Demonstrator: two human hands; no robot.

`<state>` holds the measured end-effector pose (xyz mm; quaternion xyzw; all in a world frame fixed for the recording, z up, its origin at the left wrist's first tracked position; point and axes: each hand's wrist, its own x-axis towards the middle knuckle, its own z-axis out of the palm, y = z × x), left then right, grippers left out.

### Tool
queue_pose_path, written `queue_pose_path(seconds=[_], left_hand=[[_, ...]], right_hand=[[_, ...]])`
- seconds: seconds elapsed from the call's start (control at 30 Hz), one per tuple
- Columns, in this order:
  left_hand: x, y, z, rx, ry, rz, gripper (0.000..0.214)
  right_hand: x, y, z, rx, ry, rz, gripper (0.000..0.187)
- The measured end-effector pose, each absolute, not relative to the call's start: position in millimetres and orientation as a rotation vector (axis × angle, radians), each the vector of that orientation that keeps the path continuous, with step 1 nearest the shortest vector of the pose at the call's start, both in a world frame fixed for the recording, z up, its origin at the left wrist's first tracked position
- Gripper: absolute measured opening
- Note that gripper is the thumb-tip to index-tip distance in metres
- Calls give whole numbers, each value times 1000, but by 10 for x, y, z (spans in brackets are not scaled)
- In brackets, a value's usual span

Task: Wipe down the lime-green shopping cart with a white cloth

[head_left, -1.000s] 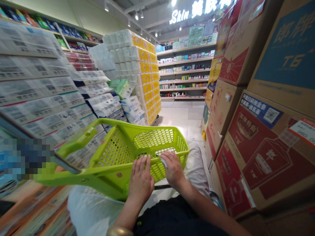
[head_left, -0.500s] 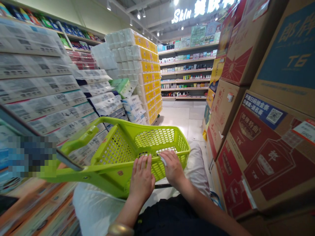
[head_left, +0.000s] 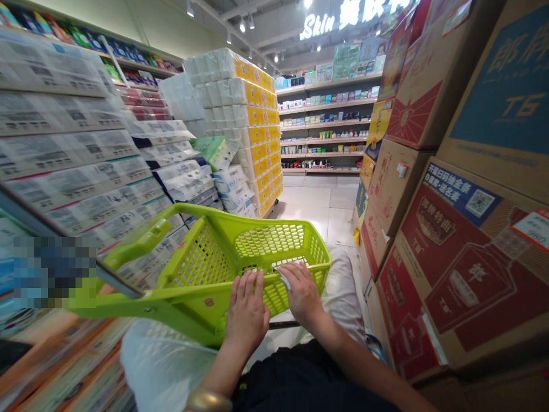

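Note:
A lime-green perforated plastic shopping basket [head_left: 244,263] with a long handle reaching left sits directly in front of me. My left hand [head_left: 246,315] lies on its near wall with the fingers spread. My right hand [head_left: 302,294] curves over the near rim, and a small white item [head_left: 283,280] shows at its thumb side. Most of that item is hidden. Below the basket is a white plastic bag or cloth [head_left: 158,366]. A gold bangle [head_left: 208,401] circles my left wrist.
Red-and-brown cardboard cartons [head_left: 463,269] tower along the right. Wrapped tissue packs [head_left: 72,154] and a yellow-labelled stack [head_left: 249,126] line the left. Ahead, a tiled aisle floor [head_left: 313,206] leads to stocked shelves [head_left: 326,126].
The view has shifted slightly, and the basket sits a little further right than one second ago. My hands keep the same places on it.

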<state>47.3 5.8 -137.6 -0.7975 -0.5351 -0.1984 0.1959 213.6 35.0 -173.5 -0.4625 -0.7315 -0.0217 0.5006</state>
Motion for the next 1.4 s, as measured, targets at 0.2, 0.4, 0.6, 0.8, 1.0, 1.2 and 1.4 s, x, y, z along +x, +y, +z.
queue_pose_path(seconds=[0.2,0.4,0.6,0.8,1.0,1.2,1.4], left_hand=[[455,59,-1390,-2234,-1473,-569,71],[481,52,-1375,-2223,-1492,-554,68],[469,40,-1366,-2242,-1481,-547,70],[468,45,-1382,-2235,-1491,-550,71],[477,50,-1376,-2224,-1493,-550,68],[468,37,-1369,-2226,-1472,-540,71],[477,54,-1390,-2221,-1472,-569,75]], right_hand=[[2374,405,-1808,-1189,-1663,-93,52],[2240,384,-1766,-1194,-1657,-76,49],[2233,348,-1758,-1118,-1752,-43,55],[2584,436,-1850,-1254,-1542,-120,48],[2332,384,-1798,-1128,-1686,-38,52],[2552,420,-1863,-1147,-1629,-80,53],[2579,443,-1873,-1210,-1517,-86,48]])
